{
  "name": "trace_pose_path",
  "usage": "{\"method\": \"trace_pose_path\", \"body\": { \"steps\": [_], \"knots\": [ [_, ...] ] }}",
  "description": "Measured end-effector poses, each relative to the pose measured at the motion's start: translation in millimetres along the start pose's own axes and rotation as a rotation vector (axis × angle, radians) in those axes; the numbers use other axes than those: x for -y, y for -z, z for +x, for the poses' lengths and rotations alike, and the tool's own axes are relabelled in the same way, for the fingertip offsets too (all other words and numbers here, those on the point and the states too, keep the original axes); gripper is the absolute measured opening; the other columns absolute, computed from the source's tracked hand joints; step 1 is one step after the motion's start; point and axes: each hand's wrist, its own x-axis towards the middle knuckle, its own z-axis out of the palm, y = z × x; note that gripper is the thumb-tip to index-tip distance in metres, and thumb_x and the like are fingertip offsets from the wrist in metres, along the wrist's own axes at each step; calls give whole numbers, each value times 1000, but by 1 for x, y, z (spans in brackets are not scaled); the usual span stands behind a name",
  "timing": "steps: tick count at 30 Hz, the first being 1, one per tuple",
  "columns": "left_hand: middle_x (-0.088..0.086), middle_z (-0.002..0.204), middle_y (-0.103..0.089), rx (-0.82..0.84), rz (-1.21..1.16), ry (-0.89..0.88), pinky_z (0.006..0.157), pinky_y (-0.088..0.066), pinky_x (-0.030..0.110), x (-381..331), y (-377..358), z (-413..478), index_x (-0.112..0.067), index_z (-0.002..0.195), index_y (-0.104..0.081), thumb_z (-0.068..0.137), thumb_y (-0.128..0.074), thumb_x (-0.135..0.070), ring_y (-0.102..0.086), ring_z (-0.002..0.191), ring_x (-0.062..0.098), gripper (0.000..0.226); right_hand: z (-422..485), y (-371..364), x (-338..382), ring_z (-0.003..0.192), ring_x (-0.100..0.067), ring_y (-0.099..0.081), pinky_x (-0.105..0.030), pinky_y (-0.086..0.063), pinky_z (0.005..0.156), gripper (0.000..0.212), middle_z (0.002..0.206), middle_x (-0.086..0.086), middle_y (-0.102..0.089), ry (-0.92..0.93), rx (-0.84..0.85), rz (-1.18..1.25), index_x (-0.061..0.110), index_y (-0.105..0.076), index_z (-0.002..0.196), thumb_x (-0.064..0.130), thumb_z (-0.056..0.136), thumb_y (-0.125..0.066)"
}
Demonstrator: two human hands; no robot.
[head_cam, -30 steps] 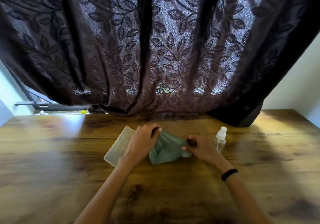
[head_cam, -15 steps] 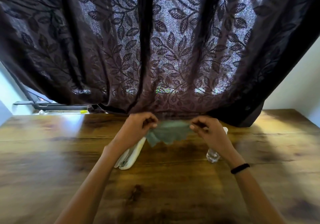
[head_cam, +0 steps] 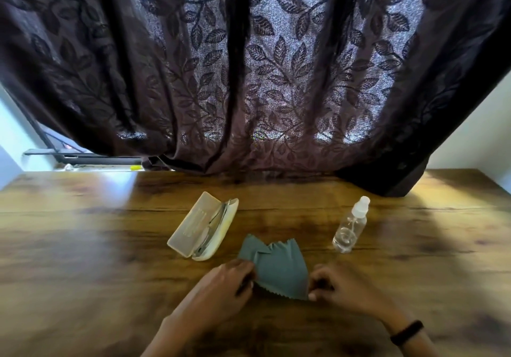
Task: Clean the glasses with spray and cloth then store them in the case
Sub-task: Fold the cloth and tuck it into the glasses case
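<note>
Head view: I read the left hand [head_cam: 229, 282] pinching the left edge of the cloth [head_cam: 279, 268] and the right hand [head_cam: 340, 287] pinching its near right corner. The cloth lies on the desk [head_cam: 110, 246]. The glasses [head_cam: 213, 226] sit in the open case [head_cam: 190, 224] just beyond. The spray bottle [head_cam: 349, 225] stands upright to the right.

The cloth [head_cam: 279, 265] is plain grey-green, the case [head_cam: 190, 225] cream, the bottle [head_cam: 349, 231] clear with a white cap [head_cam: 360, 207], the table [head_cam: 83, 246] brown with dark wood grain, the curtain [head_cam: 249, 66] dark purple-brown with a leaf pattern, the wristband [head_cam: 407, 332] black.
</note>
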Motion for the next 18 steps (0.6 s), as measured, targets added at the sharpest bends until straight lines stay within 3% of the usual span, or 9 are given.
{"method": "trace_pose_path", "body": {
  "steps": [2,5,8,10,13,18],
  "knots": [
    [-9,109,-56,-38,32,34,72,-43,15,-3,-5,-1,-29,110,-47,93,-42,-28,-53,84,1,17,2,-1,0,92,-4,-57,-27,-47,86,8,99,12,-63,-6,8,-4,28,-65,91,33,84,-62],
    [-9,113,-55,-137,33,66,67,-40,13,-7,-5,2,-32,107,-43,95,-39,-28,-49,86,-1,14,3,0,0,90,-2,-56,-21,-44,80,6,95,14,-62,10,-36,53,30,-63,90,30,87,-59],
    [-7,123,-52,-232,28,58,88,-45,20,-7,-2,10,-30,116,-43,96,-39,-28,-47,107,2,21,3,9,1,83,8,-52,-11,-39,71,9,86,21,-57,27,-176,132,32,-59,88,25,89,-56],
    [-6,127,-51,-245,27,24,94,-44,23,-3,3,16,-28,123,-41,95,-41,-33,-47,114,5,29,6,16,3,80,6,-53,-11,-40,68,8,86,20,-57,33,-291,174,29,-60,90,22,89,-55],
    [-7,119,-52,-222,12,-70,91,-47,24,3,15,25,-26,120,-47,86,-56,-38,-49,106,4,37,13,25,7,68,0,-59,-11,-45,59,8,85,11,-62,34,-434,319,23,-62,91,17,89,-56],
    [-15,93,-54,-325,-1,-157,75,-45,14,13,43,46,-19,102,-62,78,-70,-14,-54,84,-2,25,33,36,15,55,-2,-62,-15,-52,53,9,86,-3,-67,46,-588,518,12,-65,91,9,87,-58]
  ]
}}
